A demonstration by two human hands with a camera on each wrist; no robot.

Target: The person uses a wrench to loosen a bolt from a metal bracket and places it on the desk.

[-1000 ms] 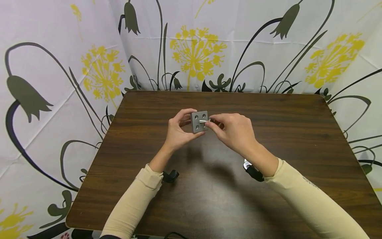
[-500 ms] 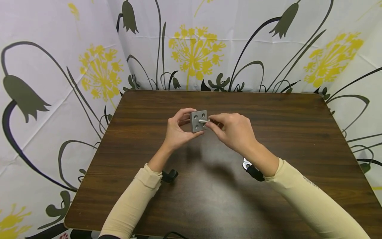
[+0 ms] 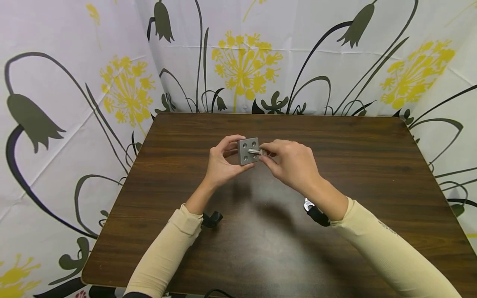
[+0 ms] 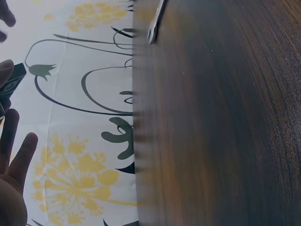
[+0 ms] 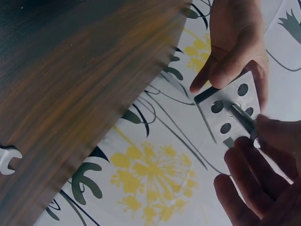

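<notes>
A grey square metal plate [image 3: 244, 152] with several round holes is held up above the table between thumb and fingers of my left hand [image 3: 220, 163]. A silver bolt [image 3: 255, 152] stands out from the middle of its face, tip at the plate. My right hand [image 3: 292, 161] pinches the bolt's head end with thumb and forefinger. In the right wrist view, the thread of the bolt [image 5: 244, 120] meets the plate [image 5: 229, 96] between the holes, and the other right fingers are loosely bent. The left wrist view catches only part of the left hand [image 4: 14, 174] at its edge.
An open-ended wrench [image 5: 9, 159] lies on the brown wooden table [image 3: 179, 165], mostly hidden behind my right wrist in the head view. Black wrist cameras [image 3: 212, 219] hang under both forearms. A flowered curtain [image 3: 298, 33] stands behind the table, and a cable [image 3: 218, 292] shows at the front edge.
My right thumb and forefinger have shifted slightly to the right on the bolt, showing more of its head end. The left hand and plate stay almost where they were.
</notes>
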